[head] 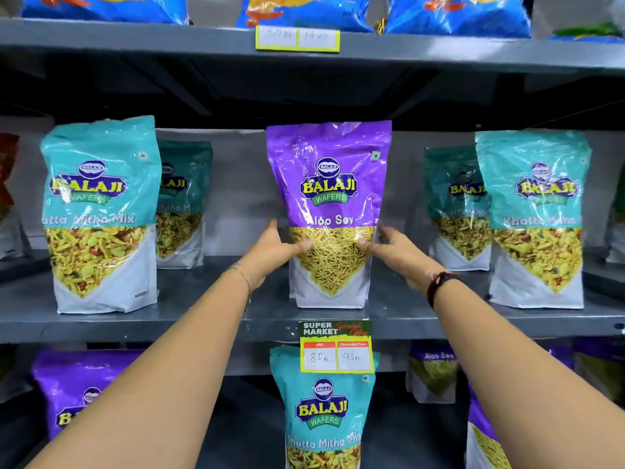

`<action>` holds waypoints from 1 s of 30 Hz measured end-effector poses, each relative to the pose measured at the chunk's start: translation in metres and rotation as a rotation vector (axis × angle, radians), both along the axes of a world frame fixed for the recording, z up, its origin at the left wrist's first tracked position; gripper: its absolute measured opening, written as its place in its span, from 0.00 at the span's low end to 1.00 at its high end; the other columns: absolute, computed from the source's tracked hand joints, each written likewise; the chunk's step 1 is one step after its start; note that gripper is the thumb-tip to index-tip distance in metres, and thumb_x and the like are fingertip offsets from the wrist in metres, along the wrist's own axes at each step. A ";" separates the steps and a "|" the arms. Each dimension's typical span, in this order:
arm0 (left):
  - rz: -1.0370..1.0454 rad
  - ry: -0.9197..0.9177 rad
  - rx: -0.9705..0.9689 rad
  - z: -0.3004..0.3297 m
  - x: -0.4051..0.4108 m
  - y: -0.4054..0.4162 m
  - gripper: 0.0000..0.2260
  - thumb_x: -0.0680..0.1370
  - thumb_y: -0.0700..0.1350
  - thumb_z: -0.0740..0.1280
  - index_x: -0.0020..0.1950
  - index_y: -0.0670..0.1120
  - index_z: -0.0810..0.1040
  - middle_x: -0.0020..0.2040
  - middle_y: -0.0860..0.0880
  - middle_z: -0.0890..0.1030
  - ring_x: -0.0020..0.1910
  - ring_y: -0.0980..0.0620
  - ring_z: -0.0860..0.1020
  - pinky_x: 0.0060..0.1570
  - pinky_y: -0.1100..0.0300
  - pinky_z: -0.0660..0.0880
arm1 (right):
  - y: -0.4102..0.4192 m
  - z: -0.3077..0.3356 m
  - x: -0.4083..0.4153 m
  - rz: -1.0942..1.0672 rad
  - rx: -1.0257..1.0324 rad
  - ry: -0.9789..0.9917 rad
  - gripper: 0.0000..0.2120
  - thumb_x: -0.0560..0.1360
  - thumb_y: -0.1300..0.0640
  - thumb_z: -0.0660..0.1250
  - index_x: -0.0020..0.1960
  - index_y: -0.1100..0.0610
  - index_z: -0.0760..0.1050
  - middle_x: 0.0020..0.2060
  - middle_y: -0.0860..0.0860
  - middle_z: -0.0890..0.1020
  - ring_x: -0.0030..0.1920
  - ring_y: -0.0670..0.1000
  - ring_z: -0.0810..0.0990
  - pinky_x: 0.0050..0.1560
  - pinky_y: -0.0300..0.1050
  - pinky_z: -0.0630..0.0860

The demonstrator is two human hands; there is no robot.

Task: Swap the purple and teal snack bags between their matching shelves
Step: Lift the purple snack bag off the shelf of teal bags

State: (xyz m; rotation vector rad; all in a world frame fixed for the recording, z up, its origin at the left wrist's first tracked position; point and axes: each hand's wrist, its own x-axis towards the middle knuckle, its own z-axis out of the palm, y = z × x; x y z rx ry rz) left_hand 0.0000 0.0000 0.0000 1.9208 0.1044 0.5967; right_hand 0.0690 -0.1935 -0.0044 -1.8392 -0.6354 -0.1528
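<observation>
My left hand (270,247) and right hand (395,252) clasp the purple bag (329,184) standing on the teal shelf (203,319); next, I judge, lift it clear and lower it.

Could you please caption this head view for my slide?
Both hands, left hand and right hand, grasp the purple bag among teal bags on the middle shelf.
</observation>
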 end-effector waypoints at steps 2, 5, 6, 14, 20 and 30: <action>-0.093 0.016 -0.050 -0.005 0.007 0.001 0.34 0.67 0.44 0.72 0.67 0.40 0.58 0.69 0.40 0.68 0.66 0.44 0.68 0.70 0.47 0.63 | 0.002 -0.005 0.004 0.098 0.043 0.086 0.24 0.71 0.56 0.67 0.63 0.60 0.64 0.63 0.56 0.73 0.60 0.51 0.71 0.62 0.42 0.65; -0.128 0.018 -0.079 -0.012 0.014 0.002 0.25 0.68 0.40 0.70 0.62 0.39 0.65 0.65 0.39 0.72 0.63 0.44 0.71 0.67 0.48 0.66 | 0.006 -0.011 0.003 0.167 0.070 0.136 0.19 0.73 0.59 0.64 0.62 0.61 0.65 0.58 0.56 0.75 0.56 0.51 0.72 0.54 0.41 0.68; -0.118 -0.003 -0.086 -0.014 0.015 0.000 0.24 0.68 0.39 0.70 0.61 0.39 0.66 0.64 0.39 0.73 0.62 0.44 0.71 0.66 0.49 0.67 | 0.008 -0.011 0.002 0.173 0.086 0.138 0.18 0.73 0.59 0.63 0.61 0.61 0.66 0.59 0.58 0.75 0.56 0.52 0.73 0.54 0.44 0.70; -0.002 -0.236 -0.118 -0.017 -0.017 0.005 0.19 0.68 0.37 0.70 0.56 0.38 0.72 0.54 0.42 0.78 0.49 0.51 0.76 0.48 0.65 0.75 | 0.022 -0.011 -0.028 0.207 0.198 0.056 0.16 0.74 0.60 0.62 0.60 0.62 0.66 0.61 0.60 0.76 0.54 0.53 0.75 0.50 0.43 0.75; -0.052 -0.377 -0.139 -0.014 -0.088 0.035 0.15 0.65 0.36 0.72 0.50 0.44 0.76 0.36 0.57 0.84 0.41 0.59 0.79 0.40 0.71 0.76 | 0.043 -0.015 -0.088 0.270 0.247 -0.109 0.12 0.73 0.56 0.63 0.56 0.55 0.69 0.52 0.52 0.78 0.47 0.44 0.77 0.46 0.36 0.75; 0.008 -0.287 -0.210 -0.121 -0.195 0.074 0.31 0.43 0.59 0.78 0.42 0.50 0.76 0.34 0.61 0.84 0.38 0.64 0.79 0.39 0.71 0.76 | 0.083 -0.131 -0.160 0.315 0.137 -0.146 0.13 0.69 0.52 0.68 0.51 0.51 0.69 0.46 0.46 0.80 0.49 0.47 0.79 0.54 0.46 0.75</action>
